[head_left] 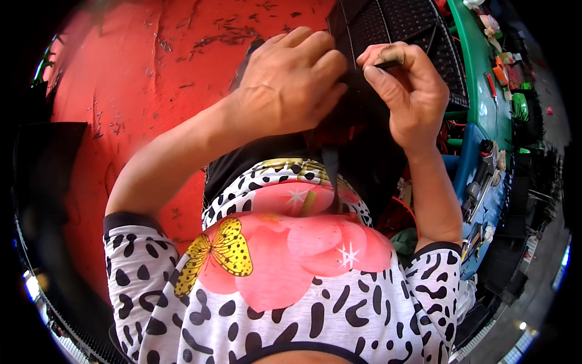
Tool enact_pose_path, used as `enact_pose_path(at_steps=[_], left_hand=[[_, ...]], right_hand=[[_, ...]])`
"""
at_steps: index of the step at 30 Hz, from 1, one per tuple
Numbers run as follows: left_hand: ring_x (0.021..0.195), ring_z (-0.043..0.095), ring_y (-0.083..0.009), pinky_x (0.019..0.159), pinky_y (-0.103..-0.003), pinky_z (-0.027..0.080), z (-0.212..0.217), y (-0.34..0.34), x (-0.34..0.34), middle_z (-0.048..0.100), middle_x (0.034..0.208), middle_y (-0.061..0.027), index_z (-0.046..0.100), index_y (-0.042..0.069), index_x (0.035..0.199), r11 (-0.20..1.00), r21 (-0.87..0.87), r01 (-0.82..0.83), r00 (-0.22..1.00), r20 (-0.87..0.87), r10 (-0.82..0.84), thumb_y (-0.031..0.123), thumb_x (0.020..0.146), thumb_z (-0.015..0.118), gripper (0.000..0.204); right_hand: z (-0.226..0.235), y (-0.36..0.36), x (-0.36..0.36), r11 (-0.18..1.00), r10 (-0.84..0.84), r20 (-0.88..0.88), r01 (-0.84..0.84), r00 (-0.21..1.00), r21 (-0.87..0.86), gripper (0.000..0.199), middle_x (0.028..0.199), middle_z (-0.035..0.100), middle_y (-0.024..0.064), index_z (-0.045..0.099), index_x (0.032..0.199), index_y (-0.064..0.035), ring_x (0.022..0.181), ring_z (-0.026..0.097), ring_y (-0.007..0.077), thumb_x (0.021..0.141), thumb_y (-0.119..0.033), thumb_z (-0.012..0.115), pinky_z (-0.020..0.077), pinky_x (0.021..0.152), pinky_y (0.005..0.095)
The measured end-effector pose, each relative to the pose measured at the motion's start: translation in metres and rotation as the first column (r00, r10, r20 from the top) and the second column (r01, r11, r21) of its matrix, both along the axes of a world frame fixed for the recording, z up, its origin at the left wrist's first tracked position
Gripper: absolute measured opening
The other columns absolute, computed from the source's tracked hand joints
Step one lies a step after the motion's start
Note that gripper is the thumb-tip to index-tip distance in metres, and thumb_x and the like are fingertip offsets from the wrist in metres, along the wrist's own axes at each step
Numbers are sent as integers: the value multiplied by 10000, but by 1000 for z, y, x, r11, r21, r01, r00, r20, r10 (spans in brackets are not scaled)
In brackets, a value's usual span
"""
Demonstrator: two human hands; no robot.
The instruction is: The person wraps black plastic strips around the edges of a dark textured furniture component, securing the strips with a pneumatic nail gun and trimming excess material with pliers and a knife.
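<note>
My left hand (294, 82) is curled closed, its back turned up, so whatever its fingers grip is hidden. Close to its right, my right hand (415, 91) pinches a short dark end of a black strip (388, 64) between thumb and index finger. A worn tan wrapping (391, 53) covers part of that index finger. Behind both hands lies a black woven wicker-like panel (418, 27), crossed by dark ribs. Below the hands, a flat dark strip (330, 164) hangs down in front of my shirt.
A red surface (139, 85) on the left is strewn with small dark scraps. At the right stand a green table (488, 106) and a blue one (476, 142). The blue one bears a dark power tool (485, 164); a red-handled tool (490, 85) lies on the green.
</note>
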State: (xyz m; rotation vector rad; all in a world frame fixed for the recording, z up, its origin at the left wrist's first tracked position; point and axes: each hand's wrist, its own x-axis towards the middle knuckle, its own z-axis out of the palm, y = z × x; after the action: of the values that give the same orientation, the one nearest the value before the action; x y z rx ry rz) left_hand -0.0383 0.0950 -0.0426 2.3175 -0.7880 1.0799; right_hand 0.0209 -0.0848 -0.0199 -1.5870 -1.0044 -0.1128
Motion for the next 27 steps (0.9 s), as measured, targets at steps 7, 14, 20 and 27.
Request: enact_pose_path(at_steps=[7,14,20,27], left_hand=[[740,571,-309,644,-393,460,-5,-1,-1,581,825,-118,576,20,953,999,-30,-21,991,-134,17,106,702,657,277],[701,536,-336,636,-407,437,-7,-14,11,526,734,-131,557,20,871,993,-109,39,968,-241,-64,99,711,587,182],[651,552,-313,589,-402,441,-16,-31,19,527,692,-107,532,44,768,981,-193,-10,988,-155,-21,160,758,634,155],[586,535,-298,506,-378,430,-25,-31,22,509,674,-101,531,43,759,969,-247,-25,997,-79,5,146,814,633,155]], right_hand=[[-10,-6,-25,994,20,259,-46,966,98,97,919,648,125,557,919,27,773,625,172,869,-13,630,504,704,249],[8,2,-15,966,149,-306,-71,940,250,105,785,659,93,542,920,7,593,507,63,950,-94,545,409,546,180],[13,-8,-7,959,180,-484,-44,856,280,114,781,574,104,541,953,-11,666,552,182,959,-123,521,371,529,218],[33,-12,-29,983,91,-418,-16,904,180,91,673,553,30,551,910,14,572,501,72,927,-73,569,360,514,183]])
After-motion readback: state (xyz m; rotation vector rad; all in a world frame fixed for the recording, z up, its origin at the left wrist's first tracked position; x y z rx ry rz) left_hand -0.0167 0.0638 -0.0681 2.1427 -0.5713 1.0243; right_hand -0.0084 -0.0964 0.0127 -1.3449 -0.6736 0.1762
